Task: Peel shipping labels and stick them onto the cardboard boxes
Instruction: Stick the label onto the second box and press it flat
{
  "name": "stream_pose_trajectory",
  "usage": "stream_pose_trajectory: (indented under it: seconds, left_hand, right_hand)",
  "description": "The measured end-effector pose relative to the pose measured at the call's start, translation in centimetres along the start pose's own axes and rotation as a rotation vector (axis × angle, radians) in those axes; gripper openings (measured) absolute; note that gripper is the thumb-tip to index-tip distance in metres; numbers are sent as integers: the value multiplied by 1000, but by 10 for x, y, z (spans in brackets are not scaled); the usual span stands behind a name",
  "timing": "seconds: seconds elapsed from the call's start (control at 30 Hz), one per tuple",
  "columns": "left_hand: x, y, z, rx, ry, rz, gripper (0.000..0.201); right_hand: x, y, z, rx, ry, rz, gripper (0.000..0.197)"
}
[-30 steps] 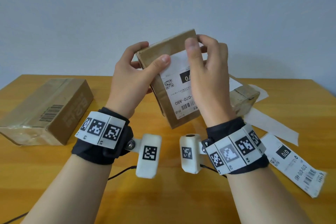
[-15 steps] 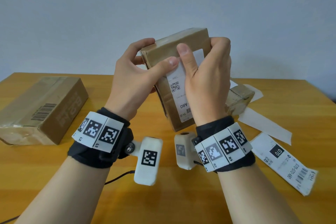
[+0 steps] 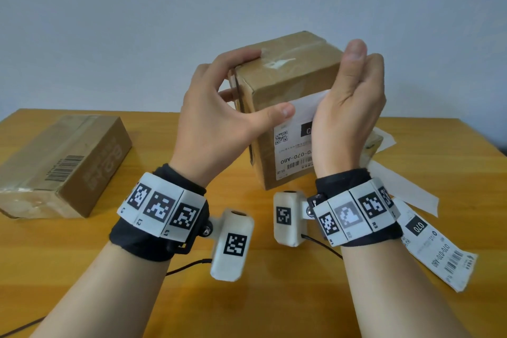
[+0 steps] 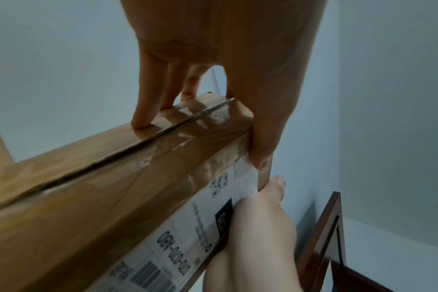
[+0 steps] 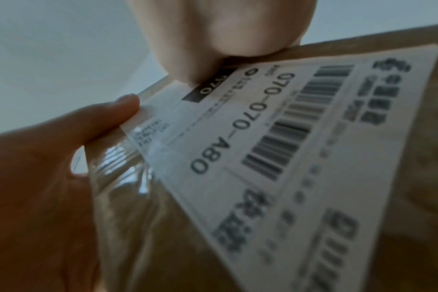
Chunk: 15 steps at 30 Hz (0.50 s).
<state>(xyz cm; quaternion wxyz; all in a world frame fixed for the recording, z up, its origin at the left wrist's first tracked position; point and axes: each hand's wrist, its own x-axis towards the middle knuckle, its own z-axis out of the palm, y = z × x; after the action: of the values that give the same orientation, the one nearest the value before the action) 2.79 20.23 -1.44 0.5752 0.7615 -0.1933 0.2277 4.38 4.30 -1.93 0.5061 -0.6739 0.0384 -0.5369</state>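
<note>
A brown cardboard box (image 3: pixel 285 74) is held upright above the table. A white shipping label (image 3: pixel 290 151) reading 070-070-A80 lies on the box face nearest me. My left hand (image 3: pixel 227 107) grips the box from the left. Its fingers are on the taped side (image 4: pixel 183 122) and its thumb (image 5: pixel 100 114) is on the label's upper left corner. My right hand (image 3: pixel 354 96) lies flat against the label's right half, thumb straight up, and covers that part. In the right wrist view the label (image 5: pixel 288 138) shows close under the right hand (image 5: pixel 225 29).
A second cardboard box (image 3: pixel 63 165) lies at the table's left. Another box (image 3: pixel 374 143) sits behind my right hand. A spare label (image 3: pixel 436 250) and white backing strips (image 3: pixel 406 187) lie at the right on the wooden table (image 3: pixel 274 296). A cable (image 3: pixel 186 266) runs under the left wrist.
The box has tipped so its top face shows. My right hand left the box's top right corner and now lies flat on the label with the thumb straight. The left thumb stays on the label's corner.
</note>
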Motion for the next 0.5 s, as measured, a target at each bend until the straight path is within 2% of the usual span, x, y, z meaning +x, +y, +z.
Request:
stream_pose_trajectory:
  seconds: [0.3,0.5]
  left_hand:
    - [0,1,-2,91,-13,77,75]
    - [6,-6,-16,99,-19,73,76]
  right_hand:
    - [1,2,-1,101,91,75,40]
    - [3,3,0,91,51,153,48]
